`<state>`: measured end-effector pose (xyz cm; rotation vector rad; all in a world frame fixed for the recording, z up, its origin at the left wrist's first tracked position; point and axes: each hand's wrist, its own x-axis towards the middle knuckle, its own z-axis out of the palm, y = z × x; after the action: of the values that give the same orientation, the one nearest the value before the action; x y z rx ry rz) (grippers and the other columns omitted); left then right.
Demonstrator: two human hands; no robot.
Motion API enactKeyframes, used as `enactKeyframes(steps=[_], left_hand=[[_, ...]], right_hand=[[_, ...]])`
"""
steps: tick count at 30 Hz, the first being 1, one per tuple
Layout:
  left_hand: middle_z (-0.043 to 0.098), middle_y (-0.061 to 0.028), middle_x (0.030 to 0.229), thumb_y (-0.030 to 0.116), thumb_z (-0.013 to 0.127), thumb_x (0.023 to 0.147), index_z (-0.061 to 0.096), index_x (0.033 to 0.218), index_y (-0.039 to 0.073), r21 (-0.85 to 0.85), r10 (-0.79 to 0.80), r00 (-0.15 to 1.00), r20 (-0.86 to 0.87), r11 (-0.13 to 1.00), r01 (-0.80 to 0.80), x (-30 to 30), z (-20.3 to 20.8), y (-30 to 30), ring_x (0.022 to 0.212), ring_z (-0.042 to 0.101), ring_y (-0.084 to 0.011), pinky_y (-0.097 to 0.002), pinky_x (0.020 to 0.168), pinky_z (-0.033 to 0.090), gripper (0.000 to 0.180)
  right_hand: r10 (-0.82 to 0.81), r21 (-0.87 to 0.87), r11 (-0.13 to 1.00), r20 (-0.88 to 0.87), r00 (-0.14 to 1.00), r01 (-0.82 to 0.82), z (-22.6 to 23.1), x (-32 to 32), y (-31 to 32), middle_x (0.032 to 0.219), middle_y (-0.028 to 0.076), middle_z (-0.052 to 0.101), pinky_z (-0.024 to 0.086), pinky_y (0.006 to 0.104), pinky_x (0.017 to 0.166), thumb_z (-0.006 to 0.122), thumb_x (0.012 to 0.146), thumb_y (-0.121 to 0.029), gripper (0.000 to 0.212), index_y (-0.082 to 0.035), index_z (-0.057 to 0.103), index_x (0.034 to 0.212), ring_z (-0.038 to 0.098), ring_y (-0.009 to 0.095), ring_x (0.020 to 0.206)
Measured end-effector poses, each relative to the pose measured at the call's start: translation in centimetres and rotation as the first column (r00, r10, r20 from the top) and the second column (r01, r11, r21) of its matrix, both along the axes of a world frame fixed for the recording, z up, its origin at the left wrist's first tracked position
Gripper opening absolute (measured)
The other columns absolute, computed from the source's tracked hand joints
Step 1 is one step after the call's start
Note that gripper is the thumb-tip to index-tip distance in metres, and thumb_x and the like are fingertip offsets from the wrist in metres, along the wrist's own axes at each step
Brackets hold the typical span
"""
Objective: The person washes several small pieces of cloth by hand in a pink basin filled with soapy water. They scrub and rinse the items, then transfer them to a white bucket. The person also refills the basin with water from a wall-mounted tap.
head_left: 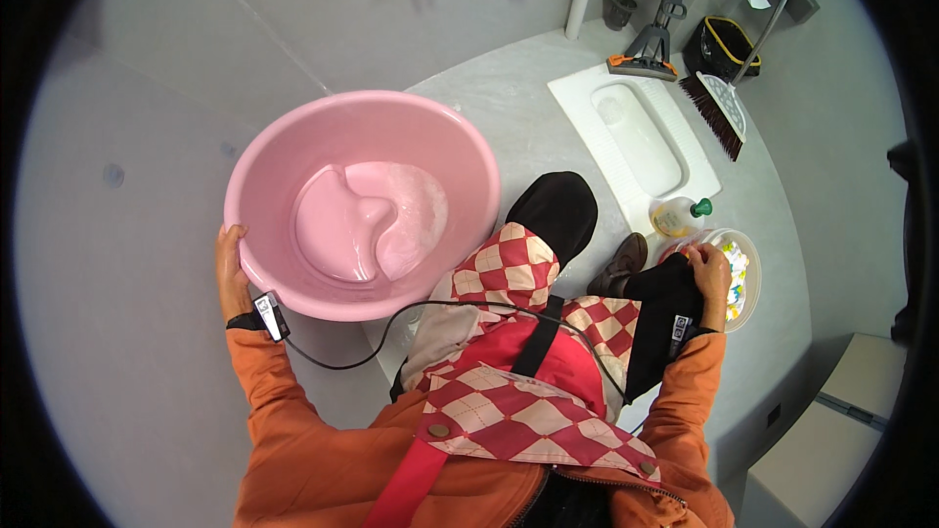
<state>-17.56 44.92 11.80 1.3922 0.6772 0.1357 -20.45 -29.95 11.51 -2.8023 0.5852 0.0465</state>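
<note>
My left hand (232, 269) grips the near-left rim of a large pink plastic basin (249, 161), thumb inside and fingers outside. The basin looks tilted, with a raised moulded shape in its bottom and a little foamy liquid beside it. On the right, my right hand (714, 279) is beside my knee at the edge of a round whitish tub (750, 305) holding white, yellow and blue pieces. Its fingers are curled down, and what they hold is hidden. Something red shows by the fingertips. A pump bottle (675, 218) with a green top stands just beyond that hand.
A white squat toilet (685, 152) is set in the floor ahead right. Near the wall are a mop (650, 44), a broom (724, 108), a black bin (719, 44) and a toilet brush (619, 8). A cable (391, 323) runs across my lap; a grey cabinet (827, 440) stands lower right.
</note>
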Motion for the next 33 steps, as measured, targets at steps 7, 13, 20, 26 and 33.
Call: enactKeyframes(steps=[7, 13, 20, 26, 33], left_hand=[[0.055, -0.0061, 0.087, 0.010, 0.057, 0.071, 0.054, 0.096, 0.001, -0.043, 0.093, 0.995, 0.024, 0.995, -0.092, -1.4, -0.8, 0.6, 0.077, 0.054, -0.0187, -0.0315, 0.073, 0.047, 0.027], [0.058, -0.0104, 0.095, 0.015, 0.058, 0.073, 0.054, 0.101, 0.001, -0.185, 0.179, 0.984, -0.010, 0.966, -0.178, 1.0, -2.6, 2.5, 0.085, 0.057, -0.0244, -0.0355, 0.077, 0.048, 0.032], [0.057, -0.0163, 0.102, 0.012, 0.056, 0.073, 0.052, 0.107, -0.004, -0.335, 0.345, 0.935, 0.076, 0.892, -0.302, 3.2, -6.5, 4.5, 0.091, 0.058, -0.0289, -0.0387, 0.082, 0.048, 0.038], [0.058, -0.0114, 0.094, 0.013, 0.058, 0.074, 0.055, 0.101, -0.004, -0.129, 0.420, 0.876, 0.237, 0.908, -0.400, 5.0, -7.4, -1.1, 0.084, 0.058, -0.0231, -0.0344, 0.075, 0.047, 0.032], [0.056, -0.0063, 0.084, 0.010, 0.058, 0.076, 0.055, 0.097, -0.004, 0.101, 0.359, 0.852, 0.381, 0.900, -0.424, 7.4, -4.0, -6.9, 0.072, 0.054, -0.0159, -0.0299, 0.067, 0.045, 0.026]], right_hand=[[-0.020, 0.001, 1.000, -0.047, 0.999, 0.020, -0.5, 0.2, -0.5, 0.073, 0.012, 0.065, 0.048, 0.0389, 0.062, 0.061, 0.081, -0.032, 0.026, -0.007, 0.066, 0.085, 0.063, 0.030, 0.070], [-0.007, 0.026, 1.000, -0.028, 1.000, 0.008, -0.7, 0.3, -0.6, 0.072, 0.011, 0.065, 0.048, 0.0384, 0.062, 0.061, 0.081, -0.031, 0.025, -0.006, 0.066, 0.085, 0.063, 0.029, 0.070], [-0.013, 0.041, 0.999, -0.019, 1.000, 0.014, -0.3, 0.1, -0.5, 0.070, 0.010, 0.065, 0.047, 0.0366, 0.061, 0.062, 0.081, -0.030, 0.025, -0.006, 0.066, 0.084, 0.063, 0.027, 0.067], [-0.026, 0.013, 1.000, -0.036, 0.999, 0.027, -0.4, 0.1, -0.5, 0.071, 0.011, 0.065, 0.048, 0.0371, 0.061, 0.063, 0.080, -0.030, 0.024, -0.006, 0.067, 0.084, 0.064, 0.028, 0.068], [0.023, -0.105, 0.994, 0.000, 1.000, -0.022, -0.8, -0.9, -0.7, 0.068, 0.009, 0.065, 0.047, 0.0341, 0.060, 0.062, 0.081, -0.028, 0.025, -0.004, 0.067, 0.082, 0.063, 0.023, 0.063]])
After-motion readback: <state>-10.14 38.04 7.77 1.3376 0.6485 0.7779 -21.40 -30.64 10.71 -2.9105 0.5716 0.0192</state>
